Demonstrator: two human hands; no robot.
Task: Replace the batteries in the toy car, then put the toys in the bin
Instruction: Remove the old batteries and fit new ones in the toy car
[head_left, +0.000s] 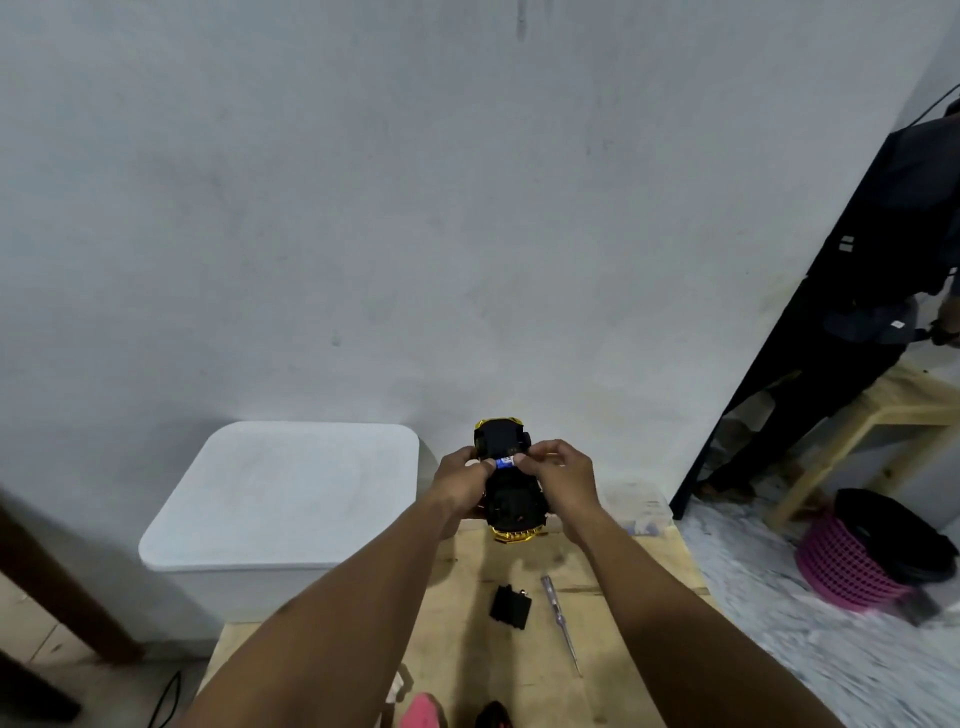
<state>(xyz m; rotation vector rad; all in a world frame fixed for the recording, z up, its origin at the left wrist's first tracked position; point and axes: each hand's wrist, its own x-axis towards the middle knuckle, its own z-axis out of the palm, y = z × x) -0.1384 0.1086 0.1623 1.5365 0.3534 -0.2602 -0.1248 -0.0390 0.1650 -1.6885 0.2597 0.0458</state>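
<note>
A person holds a gold-bodied toy car (511, 501) upside down above a wooden table (623, 597), its black underside turned to the camera, with a blue-and-white battery (504, 462) lying across that underside near the car's middle. The left hand (462, 483) curls round the car's side, its thumb against one end of the battery. The right hand (561, 475) closes its grip on the other end, fingertips pinching the cell. Whether the battery is going in or coming out cannot be told from this view. The black battery cover (510, 607) lies loose on the table below, just beside a slim screwdriver (562, 626). The white bin (218, 592) stands to the left of the table with its lid (280, 493) on. The risks from here look plain. The cell is small and pinched only at its ends, so a slip could drop it onto the table or send it rolling off the edge. Seated the wrong way round, or not fully against its contacts, it would likely leave the car dead. The car, held in the air largely by one hand, could tip out of the grip if the fingers press hard. The lid must also come off before any toy goes in.
</note>
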